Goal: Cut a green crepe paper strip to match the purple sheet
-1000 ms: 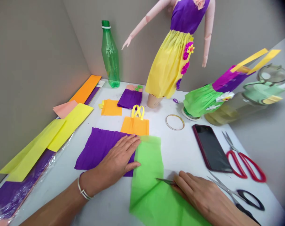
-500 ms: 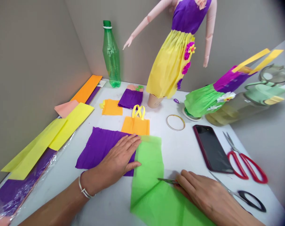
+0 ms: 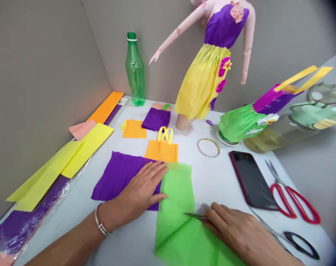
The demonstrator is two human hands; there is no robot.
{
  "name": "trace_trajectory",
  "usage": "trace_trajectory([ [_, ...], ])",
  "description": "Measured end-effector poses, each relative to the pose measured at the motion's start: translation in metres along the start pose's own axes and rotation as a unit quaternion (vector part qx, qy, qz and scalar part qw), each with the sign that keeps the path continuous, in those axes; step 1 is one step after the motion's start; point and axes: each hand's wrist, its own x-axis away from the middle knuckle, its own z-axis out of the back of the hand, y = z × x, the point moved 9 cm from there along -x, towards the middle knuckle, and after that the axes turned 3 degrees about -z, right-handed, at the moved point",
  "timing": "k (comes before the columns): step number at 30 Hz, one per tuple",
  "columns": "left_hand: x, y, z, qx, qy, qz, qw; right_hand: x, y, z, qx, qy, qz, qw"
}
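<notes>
My left hand (image 3: 142, 190) lies flat with its fingers stretched out, over the seam where a purple crepe paper piece (image 3: 114, 175) meets a green sheet (image 3: 176, 192). In my right hand (image 3: 237, 229) is a small pair of scissors (image 3: 195, 215); the blades point left across the green sheet, and my fingers hide most of the handles. Part of the green sheet runs under my right hand toward the near edge. Just beyond my left fingertips sits a small orange paper bag (image 3: 162, 149) with yellow handles.
Red-handled scissors (image 3: 292, 195), black-handled scissors (image 3: 301, 245) and a phone (image 3: 252, 181) lie at right. Behind stand a green bottle (image 3: 136, 74), a doll in a yellow skirt (image 3: 197, 81) and a green-skirted figure (image 3: 237, 122). A bangle (image 3: 209, 147) lies mid-table; yellow strips (image 3: 87, 147) are at left.
The scissor blades have moved slightly left across the green sheet. The view has tilted up a little, showing more of the doll. My left hand stays in place on the papers.
</notes>
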Motion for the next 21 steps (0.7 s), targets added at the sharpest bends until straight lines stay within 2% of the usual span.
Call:
trace_trajectory([
  [6,-0.001,0.001,0.003,0.006,0.009,0.005,1.000,0.001,-0.004,-0.016,-0.014,-0.042,0.001,0.999],
  [12,0.000,0.002,0.003,0.004,0.003,0.000,1.000,0.005,-0.005,-0.021,-0.028,-0.046,-0.006,0.999],
  [16,0.000,0.001,0.003,0.007,0.008,0.001,1.000,0.007,-0.005,-0.027,-0.040,-0.071,-0.009,0.997],
  [21,0.000,0.000,0.001,0.006,0.001,0.002,1.000,0.002,-0.007,-0.022,-0.043,-0.059,-0.011,0.997],
])
